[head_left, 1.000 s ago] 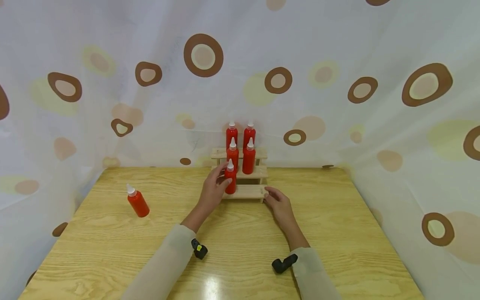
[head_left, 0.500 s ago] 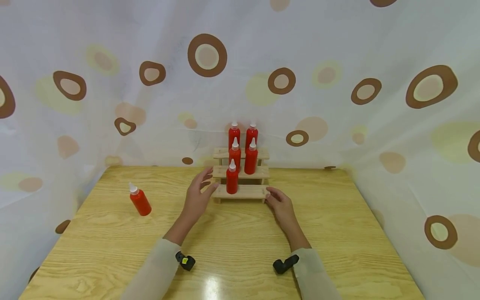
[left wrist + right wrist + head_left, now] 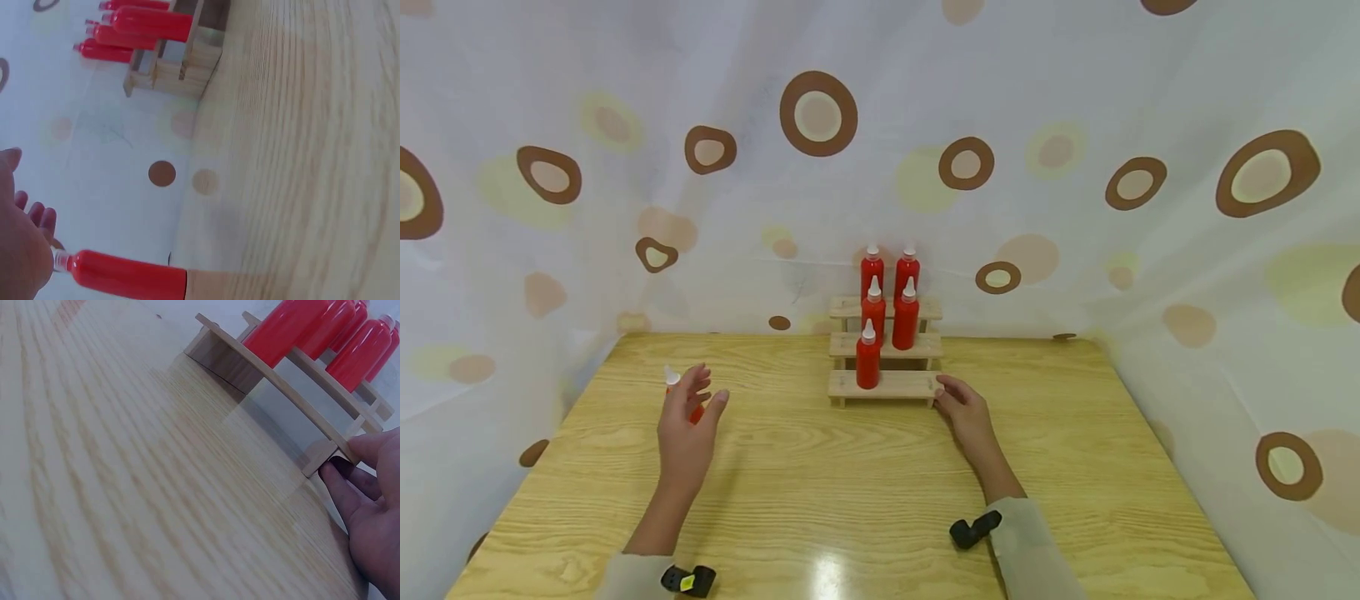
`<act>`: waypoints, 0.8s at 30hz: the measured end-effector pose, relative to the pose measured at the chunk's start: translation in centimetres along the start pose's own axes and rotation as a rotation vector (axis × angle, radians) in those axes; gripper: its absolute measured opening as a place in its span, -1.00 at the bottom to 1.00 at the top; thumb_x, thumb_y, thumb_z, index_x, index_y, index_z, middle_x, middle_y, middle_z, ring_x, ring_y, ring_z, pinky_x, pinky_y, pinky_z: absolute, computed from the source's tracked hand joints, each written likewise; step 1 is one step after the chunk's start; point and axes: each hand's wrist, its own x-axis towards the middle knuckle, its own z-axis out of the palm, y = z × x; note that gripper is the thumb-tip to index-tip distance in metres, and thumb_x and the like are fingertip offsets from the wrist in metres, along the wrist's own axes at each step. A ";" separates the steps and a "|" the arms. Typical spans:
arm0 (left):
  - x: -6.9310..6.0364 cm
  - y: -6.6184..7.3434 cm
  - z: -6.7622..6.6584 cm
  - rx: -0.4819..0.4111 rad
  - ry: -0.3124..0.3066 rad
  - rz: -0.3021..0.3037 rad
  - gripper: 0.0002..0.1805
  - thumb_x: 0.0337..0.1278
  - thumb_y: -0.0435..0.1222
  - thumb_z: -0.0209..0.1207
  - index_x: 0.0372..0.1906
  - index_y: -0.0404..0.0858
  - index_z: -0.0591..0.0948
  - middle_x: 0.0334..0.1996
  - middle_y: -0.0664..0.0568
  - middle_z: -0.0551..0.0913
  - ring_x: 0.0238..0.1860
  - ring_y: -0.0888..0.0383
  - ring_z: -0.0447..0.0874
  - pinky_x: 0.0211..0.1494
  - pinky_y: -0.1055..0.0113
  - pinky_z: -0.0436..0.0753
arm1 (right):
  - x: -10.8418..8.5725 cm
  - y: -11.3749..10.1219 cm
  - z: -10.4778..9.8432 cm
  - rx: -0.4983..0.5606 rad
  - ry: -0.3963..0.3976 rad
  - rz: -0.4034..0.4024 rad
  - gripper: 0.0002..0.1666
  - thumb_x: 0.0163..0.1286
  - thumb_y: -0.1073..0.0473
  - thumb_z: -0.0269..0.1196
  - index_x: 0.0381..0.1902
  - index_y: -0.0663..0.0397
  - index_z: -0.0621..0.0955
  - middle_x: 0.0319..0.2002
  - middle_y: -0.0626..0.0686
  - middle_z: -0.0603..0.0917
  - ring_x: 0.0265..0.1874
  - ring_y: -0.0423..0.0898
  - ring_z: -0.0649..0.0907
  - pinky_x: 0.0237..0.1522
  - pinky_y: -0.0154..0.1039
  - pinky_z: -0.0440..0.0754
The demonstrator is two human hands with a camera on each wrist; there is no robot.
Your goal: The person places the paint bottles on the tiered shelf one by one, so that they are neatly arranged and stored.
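Observation:
A wooden three-step rack [image 3: 902, 384] stands against the back of the table. On its bottom step, left of the middle, is a red squeeze bottle [image 3: 868, 367] with a white nozzle cap. Two more bottles are on the middle step and two on the top step. My right hand [image 3: 970, 423] pinches the right end of the bottom step, thumb above and fingers below. At the left, my left hand [image 3: 687, 437], fingers loosely spread, is beside another red squeeze bottle [image 3: 128, 275] standing on the table. In the head view the hand partly covers that bottle; whether they touch I cannot tell.
The wood-grain table [image 3: 820, 483] extends in front of the rack and to both sides. A pale curtain [image 3: 745, 217] with brown ring patterns hangs right behind the table and along its sides.
My left hand has let go of the bottle on the bottom step and moved left to the lone bottle. My right hand has stayed at the rack's right end.

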 end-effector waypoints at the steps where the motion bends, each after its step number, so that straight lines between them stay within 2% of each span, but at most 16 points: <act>1: -0.1 -0.3 -0.5 0.014 0.036 0.002 -0.43 0.33 -0.32 0.27 0.41 -0.15 0.44 0.20 0.10 0.51 0.19 0.31 0.45 0.28 0.54 0.48 | 0.0 0.0 0.0 -0.003 0.002 0.002 -0.56 0.49 0.21 0.22 0.27 0.22 0.56 0.28 0.22 0.51 0.26 -0.02 0.47 0.05 -0.45 0.64; 6: 0.2 -1.8 -2.3 0.059 0.184 0.003 -0.41 0.30 -0.36 0.27 0.41 -0.20 0.44 0.22 -0.04 0.51 0.18 0.20 0.43 0.22 0.61 0.43 | 0.0 -0.2 -0.1 0.005 0.000 0.009 -0.54 0.50 0.20 0.22 0.29 0.22 0.55 0.30 0.23 0.50 0.28 0.00 0.47 0.06 -0.47 0.63; 9: 0.6 -2.7 -3.0 0.076 0.209 -0.033 -0.40 0.32 -0.34 0.26 0.43 -0.20 0.42 0.25 -0.07 0.47 0.19 0.18 0.40 0.22 0.55 0.42 | 0.0 -0.2 0.0 0.022 -0.010 0.017 -0.54 0.50 0.21 0.21 0.30 0.24 0.53 0.33 0.23 0.47 0.33 0.00 0.42 0.07 -0.47 0.63; 11: 0.9 -3.2 -3.2 0.091 0.196 -0.077 -0.39 0.34 -0.31 0.25 0.45 -0.19 0.39 0.27 -0.07 0.45 0.21 0.17 0.39 0.27 0.45 0.43 | -0.1 -0.2 -0.1 0.034 -0.012 0.020 -0.54 0.50 0.22 0.21 0.30 0.25 0.53 0.34 0.23 0.45 0.35 0.00 0.41 0.07 -0.47 0.63; 15: 1.4 -3.7 -3.5 0.083 0.129 -0.192 -0.34 0.36 -0.24 0.24 0.50 -0.16 0.33 0.34 -0.07 0.41 0.29 0.07 0.38 0.37 0.17 0.46 | -0.3 -0.2 0.1 0.046 -0.003 0.011 -0.57 0.50 0.26 0.19 0.28 0.26 0.54 0.31 0.23 0.48 0.29 -0.02 0.45 0.06 -0.44 0.65; 18: 1.7 -3.9 -3.5 0.062 0.088 -0.266 -0.34 0.37 -0.22 0.23 0.50 -0.15 0.32 0.38 -0.06 0.40 0.34 0.03 0.36 0.42 0.09 0.46 | -0.3 -0.3 0.1 0.040 0.002 0.005 -0.58 0.50 0.27 0.19 0.26 0.25 0.55 0.28 0.23 0.49 0.25 -0.01 0.48 0.05 -0.42 0.66; 21: 1.9 -4.1 -3.4 0.047 0.062 -0.309 -0.35 0.39 -0.22 0.21 0.51 -0.15 0.31 0.39 -0.05 0.42 0.35 0.02 0.37 0.44 0.06 0.46 | -0.3 -0.4 0.2 0.030 0.000 0.007 -0.57 0.50 0.25 0.19 0.27 0.24 0.55 0.29 0.23 0.49 0.26 -0.01 0.47 0.04 -0.43 0.66; 24: 2.0 -4.2 -3.3 0.039 0.046 -0.328 -0.34 0.41 -0.20 0.19 0.52 -0.12 0.28 0.41 -0.08 0.41 0.34 -0.02 0.41 0.44 -0.01 0.45 | -0.2 -0.4 0.1 0.021 0.005 0.007 -0.57 0.49 0.25 0.20 0.27 0.24 0.56 0.29 0.23 0.49 0.28 -0.01 0.46 0.03 -0.46 0.65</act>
